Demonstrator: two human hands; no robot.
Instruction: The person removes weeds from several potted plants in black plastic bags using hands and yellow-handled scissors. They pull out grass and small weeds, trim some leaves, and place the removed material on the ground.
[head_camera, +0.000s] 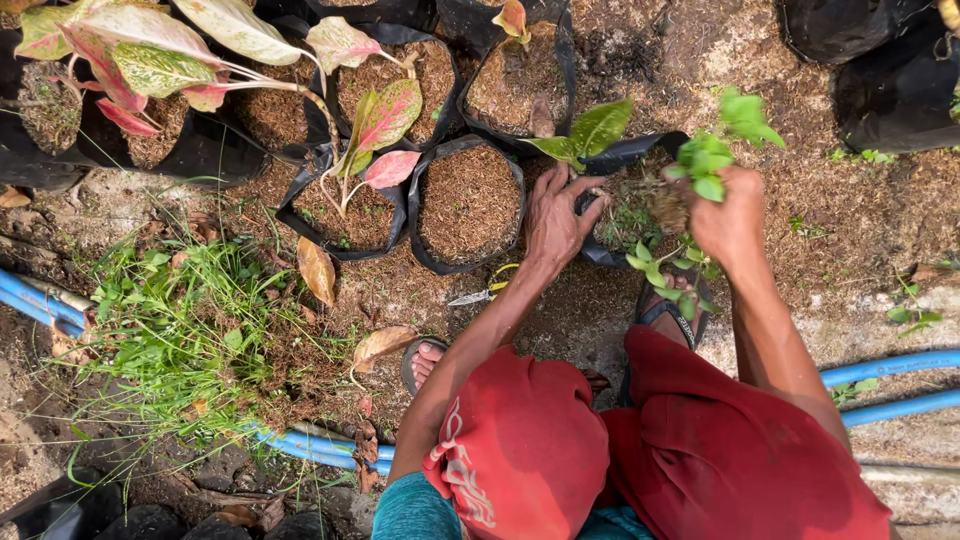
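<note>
Here, a squatting person in red shorts (700, 450) is seen from above, both arms stretched toward a row of black nursery bags. The left hand (556, 215) is laid with fingers spread on the rim of a black bag (640, 150) that is partly collapsed and tilted; nothing is clamped in it. The right hand (730, 215) is closed around the stem of a small green plant (705, 165), whose root clump (668, 208) with soil is seen just above that bag's mouth, between the two hands. Just left of the left hand, a soil-filled bag (468, 205) without a plant is set upright. Further left, a bag holding a pink-and-green leafed plant (385, 120) is noted, with more such plants behind it. A pair of scissors (480, 292) is seen lying on the ground below the left wrist, near the sandalled foot (425, 362). Blue hoses (890, 365) are run across the ground on both sides, and a patch of grass (180, 320) is noted at the left.
</note>
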